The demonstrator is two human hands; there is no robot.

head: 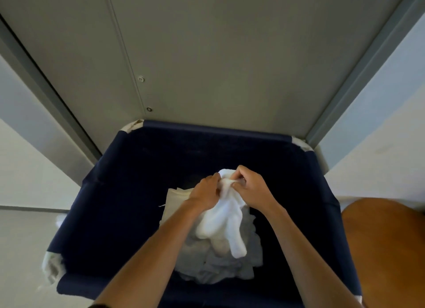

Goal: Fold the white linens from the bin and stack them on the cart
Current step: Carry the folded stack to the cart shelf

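Barely started: one unfolded towel [220, 222] is pinched by left hand [204, 190] and right hand [250, 188], pile [213, 264] left in bin [213, 127].

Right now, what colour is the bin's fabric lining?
Dark navy blue bin, with pale worn corners, seen in the head view.

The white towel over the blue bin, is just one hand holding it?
No: the left hand and the right hand both pinch the white towel near its top edge.
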